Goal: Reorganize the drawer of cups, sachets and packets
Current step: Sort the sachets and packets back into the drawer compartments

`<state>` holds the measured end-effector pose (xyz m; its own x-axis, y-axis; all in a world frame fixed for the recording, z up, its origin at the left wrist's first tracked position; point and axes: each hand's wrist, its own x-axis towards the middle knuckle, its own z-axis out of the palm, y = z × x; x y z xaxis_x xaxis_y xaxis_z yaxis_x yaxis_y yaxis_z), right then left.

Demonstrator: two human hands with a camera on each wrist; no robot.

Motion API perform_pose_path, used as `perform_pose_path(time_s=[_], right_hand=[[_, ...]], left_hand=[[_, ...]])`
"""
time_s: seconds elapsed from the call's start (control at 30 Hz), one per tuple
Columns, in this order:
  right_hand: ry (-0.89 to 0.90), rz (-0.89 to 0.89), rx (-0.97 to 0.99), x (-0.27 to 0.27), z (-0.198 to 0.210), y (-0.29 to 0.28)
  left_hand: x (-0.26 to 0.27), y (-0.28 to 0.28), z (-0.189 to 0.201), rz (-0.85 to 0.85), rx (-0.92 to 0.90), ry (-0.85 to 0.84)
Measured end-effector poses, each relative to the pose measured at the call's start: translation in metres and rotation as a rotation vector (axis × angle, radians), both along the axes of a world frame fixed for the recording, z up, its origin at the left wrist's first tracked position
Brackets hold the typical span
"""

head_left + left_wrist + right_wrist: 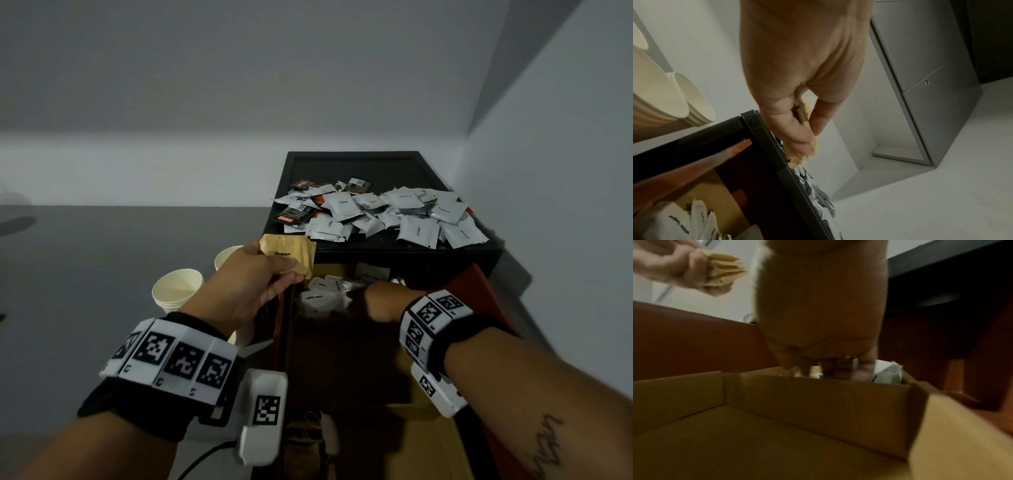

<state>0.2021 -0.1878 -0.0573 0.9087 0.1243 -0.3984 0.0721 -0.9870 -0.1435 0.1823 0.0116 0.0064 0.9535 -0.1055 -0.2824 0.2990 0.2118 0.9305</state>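
Kraft-brown sugar sachets (289, 255), a small fanned sheaf, sit pinched between thumb and curled fingers of the left hand (251, 279), held above the front left corner of the open drawer (493, 294). Right hand (383, 301) reaches deep into the drawer's far end, fingers pointed down among white sachets (320, 298) inside a cardboard divider box (818, 410). Whether those fingers have closed on anything I cannot tell; the right wrist view is blurred and the box wall hides the tips.

On the black cabinet top (356, 164) lies a loose heap of white and dark packets (383, 214). Stacked paper cups (178, 289) stand left of the drawer, well apart from the heap.

Handling, by judgement: sachets are light, thin, soft-filled, with slick paper faces. A sheaf will likely slide apart if gripped loosely, so pinch flat across the middle or the sealed edges. Squeezing hard risks a burst seam. Cups look light and crushable; take them by the stack's sides.
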Motion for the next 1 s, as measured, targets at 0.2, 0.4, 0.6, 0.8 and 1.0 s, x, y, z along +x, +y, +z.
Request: perform_pose_path(time_s=[0.2, 0.4, 0.6, 0.8, 1.0], right_hand=[[-0.067, 0.033, -0.002, 0.007, 0.005, 0.015], [-0.047, -0.009, 0.094, 0.005, 0.002, 0.026], [0.057, -0.172, -0.081, 0.014, 0.004, 0.016], [-0.006, -0.192, -0.006, 0.013, -0.006, 0.019], [-0.067, -0.161, 0.069, 0.012, -0.006, 0.016]], left_hand=[[0.0, 0.0, 0.0, 0.006, -0.008, 0.002], [0.0, 0.001, 0.0, -0.002, -0.007, 0.001], [0.002, 0.006, 0.0, 0.009, -0.019, 0.012], [0.002, 0.003, 0.001, -0.001, -0.02, 0.014], [-0.002, 0.004, 0.004, -0.032, -0.005, 0.005]])
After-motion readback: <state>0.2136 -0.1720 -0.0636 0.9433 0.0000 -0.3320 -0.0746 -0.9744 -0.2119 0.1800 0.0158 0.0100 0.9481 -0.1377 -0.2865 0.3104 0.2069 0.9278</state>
